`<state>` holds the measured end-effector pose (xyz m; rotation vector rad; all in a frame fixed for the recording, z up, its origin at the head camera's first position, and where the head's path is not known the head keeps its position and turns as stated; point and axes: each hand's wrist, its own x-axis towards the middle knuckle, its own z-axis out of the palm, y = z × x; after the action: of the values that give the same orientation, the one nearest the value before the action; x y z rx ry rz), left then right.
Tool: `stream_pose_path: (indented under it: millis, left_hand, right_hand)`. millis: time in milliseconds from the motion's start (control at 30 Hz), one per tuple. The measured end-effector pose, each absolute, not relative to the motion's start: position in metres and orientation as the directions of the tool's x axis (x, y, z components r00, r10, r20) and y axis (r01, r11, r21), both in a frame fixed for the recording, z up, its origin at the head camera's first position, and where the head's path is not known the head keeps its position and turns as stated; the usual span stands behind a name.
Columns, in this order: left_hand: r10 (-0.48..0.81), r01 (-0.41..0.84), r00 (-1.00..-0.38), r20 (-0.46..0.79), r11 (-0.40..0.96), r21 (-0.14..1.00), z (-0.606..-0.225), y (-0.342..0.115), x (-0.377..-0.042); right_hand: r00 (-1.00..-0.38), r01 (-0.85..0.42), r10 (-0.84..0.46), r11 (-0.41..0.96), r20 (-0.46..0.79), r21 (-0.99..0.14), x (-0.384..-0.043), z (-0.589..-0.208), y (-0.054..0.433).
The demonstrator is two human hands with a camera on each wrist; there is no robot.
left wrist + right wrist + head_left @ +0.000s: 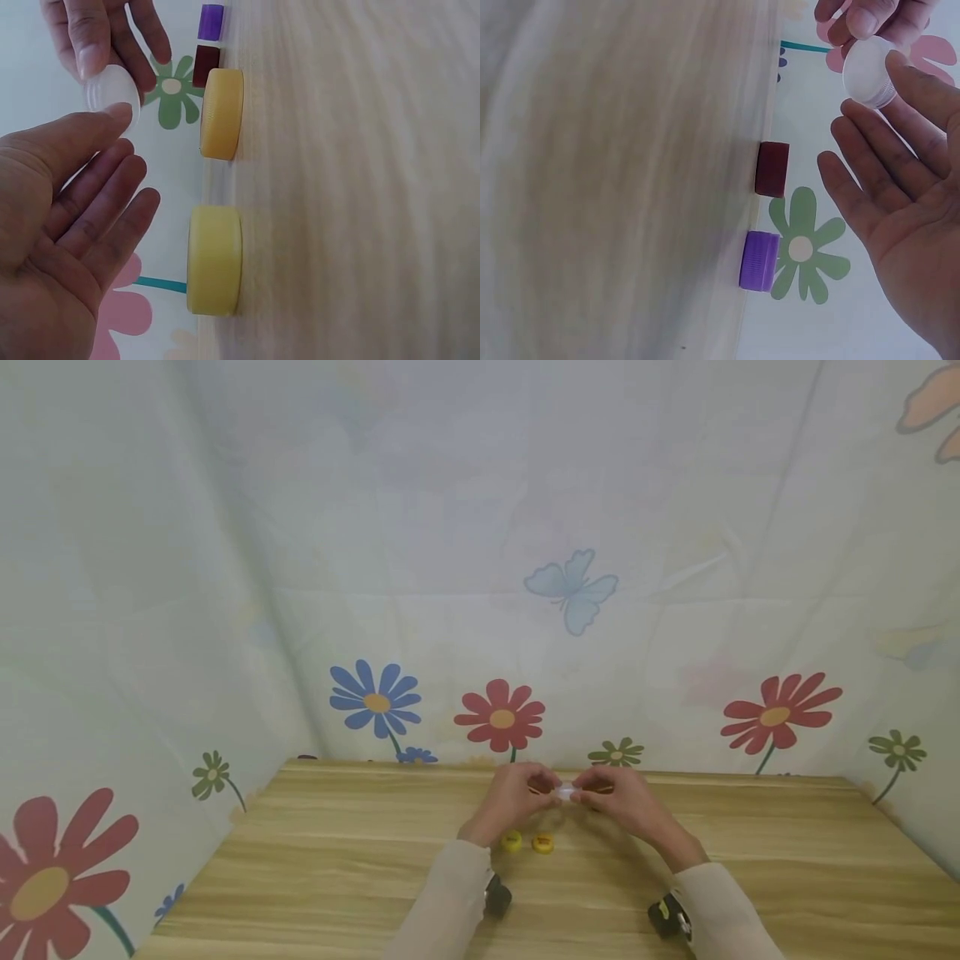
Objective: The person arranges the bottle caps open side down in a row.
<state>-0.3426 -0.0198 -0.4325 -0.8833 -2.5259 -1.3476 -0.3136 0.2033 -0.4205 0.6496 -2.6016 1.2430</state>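
Observation:
A white round bottle cap (pixel 567 792) is held up between both hands, above the table. My left hand (pixel 516 797) pinches one side of it, thumb on its flat face in the left wrist view; the other fingers are spread loosely. My right hand (pixel 630 800) grips the opposite side with thumb and fingertips. In the right wrist view the cap (pixel 866 71) shows its smooth top and ridged rim. Beneath the left hand stand a yellow cap (pixel 512 841) and an orange-yellow cap (pixel 543 843) with dark marking on top.
A dark red cap (pixel 772 169) and a ribbed purple cap (pixel 760 261) stand on the wooden table (pixel 337 860), beyond the hands; I cannot make them out in the head view. A curtain (pixel 420 568) printed with flowers and butterflies hangs along the table's back edge.

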Motion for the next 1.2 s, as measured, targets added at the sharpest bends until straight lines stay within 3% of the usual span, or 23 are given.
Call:
stream_pose_path:
  millis: [567,1200]
  left_hand:
    - [0.441,0.556,-0.817,0.372,0.432,0.709,-0.4319,-0.0209,-0.3392]
    - [0.465,0.591,-0.794,0.392,0.435,0.680,-0.4296,-0.0202,-0.3365]
  right_hand:
    - [-0.871,-0.491,-0.325,0.535,0.370,-0.687,-0.3082,-0.4204,0.2069]
    - [-0.916,-0.401,-0.234,0.570,0.326,-0.717,-0.3043,-0.4202,0.2053]
